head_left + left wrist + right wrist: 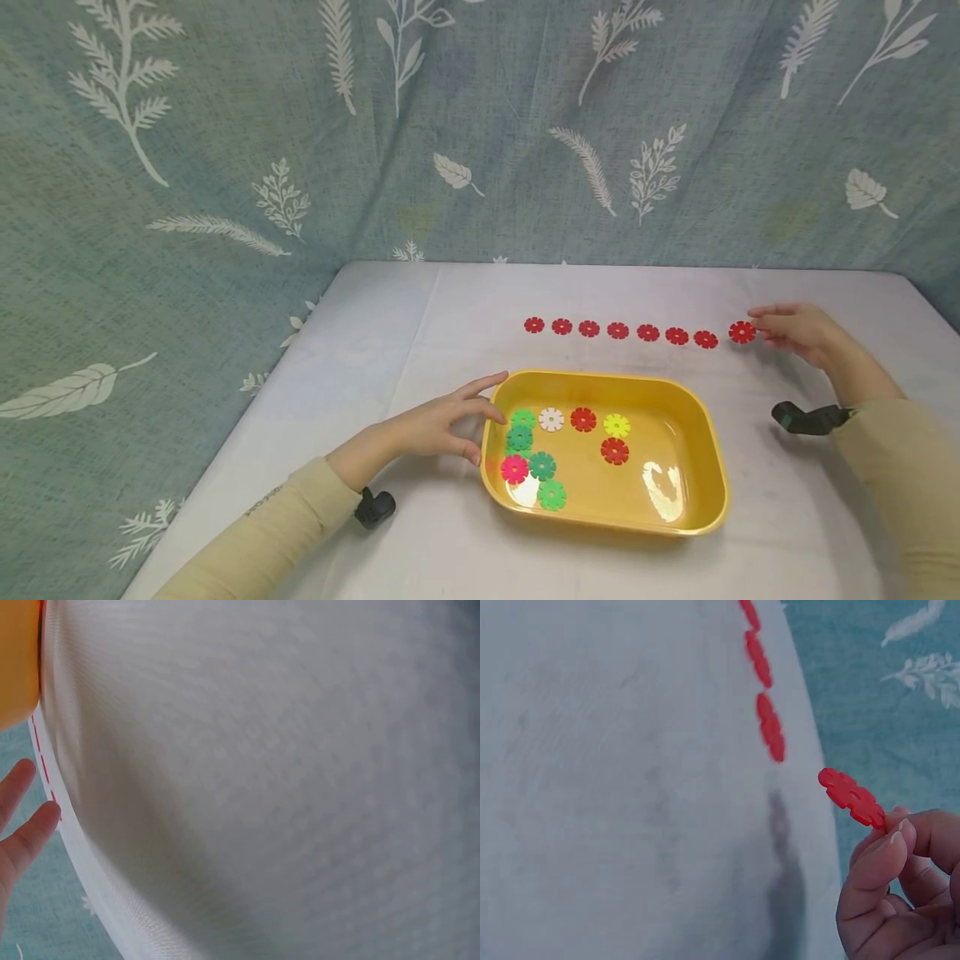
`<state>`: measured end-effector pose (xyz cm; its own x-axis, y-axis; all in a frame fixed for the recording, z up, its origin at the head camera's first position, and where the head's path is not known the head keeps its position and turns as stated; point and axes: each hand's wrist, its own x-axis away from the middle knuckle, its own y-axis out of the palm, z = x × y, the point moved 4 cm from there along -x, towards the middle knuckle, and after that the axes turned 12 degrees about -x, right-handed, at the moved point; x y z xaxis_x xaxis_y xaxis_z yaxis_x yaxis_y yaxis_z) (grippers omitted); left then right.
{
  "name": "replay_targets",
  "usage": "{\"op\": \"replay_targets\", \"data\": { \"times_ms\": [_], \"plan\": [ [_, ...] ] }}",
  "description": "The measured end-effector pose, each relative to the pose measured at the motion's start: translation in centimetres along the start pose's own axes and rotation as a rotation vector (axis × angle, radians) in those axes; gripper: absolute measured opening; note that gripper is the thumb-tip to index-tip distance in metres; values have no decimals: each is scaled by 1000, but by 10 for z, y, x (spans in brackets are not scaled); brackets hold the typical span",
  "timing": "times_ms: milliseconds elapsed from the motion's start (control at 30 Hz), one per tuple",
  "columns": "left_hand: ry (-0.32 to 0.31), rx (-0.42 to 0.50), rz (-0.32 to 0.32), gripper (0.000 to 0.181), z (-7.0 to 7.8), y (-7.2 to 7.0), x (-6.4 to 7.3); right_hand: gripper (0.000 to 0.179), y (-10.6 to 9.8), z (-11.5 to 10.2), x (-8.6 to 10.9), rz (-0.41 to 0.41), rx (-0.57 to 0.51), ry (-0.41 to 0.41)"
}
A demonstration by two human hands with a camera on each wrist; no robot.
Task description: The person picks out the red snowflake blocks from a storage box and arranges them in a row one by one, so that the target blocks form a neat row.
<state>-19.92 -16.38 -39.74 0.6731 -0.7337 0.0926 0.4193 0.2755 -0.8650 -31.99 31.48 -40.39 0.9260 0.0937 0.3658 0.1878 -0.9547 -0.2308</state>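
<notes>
My right hand [798, 333] pinches a red notched plastic disc [853, 799] by its edge, between thumb and fingertips. It holds the disc raised over the white cloth at the right end of a row of several matching red discs [617, 331]. My left hand [442, 421] is at the left rim of a yellow tray [716, 467], fingers spread and fingertips at the rim, thumb near the outer wall. In the left wrist view two straight fingers [34, 832] show beside part of the tray.
Inside the tray lie several loose discs: greens [552, 495], a white one [551, 419], a pink one [514, 469], a yellow one [617, 426] and two reds [614, 452]. A leaf-patterned teal curtain [480, 133] hangs behind the white table [420, 533].
</notes>
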Motion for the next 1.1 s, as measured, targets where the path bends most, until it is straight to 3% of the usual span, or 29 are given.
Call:
{"op": "replay_targets", "data": {
  "times_ms": [233,500,900,1100],
  "plan": [
    [7,-2,0,52,0,0,0,56,-3,16,-7,2,-15,67],
    [10,-7,3,52,1,-1,0,54,2,18,-15,2,75,87],
    [1,-8,3,51,0,0,1,59,15,12,-9,-42,416,19],
    [-10,-10,1,50,1,0,1,54,17,10,-10,-40,451,2]
  ]
}}
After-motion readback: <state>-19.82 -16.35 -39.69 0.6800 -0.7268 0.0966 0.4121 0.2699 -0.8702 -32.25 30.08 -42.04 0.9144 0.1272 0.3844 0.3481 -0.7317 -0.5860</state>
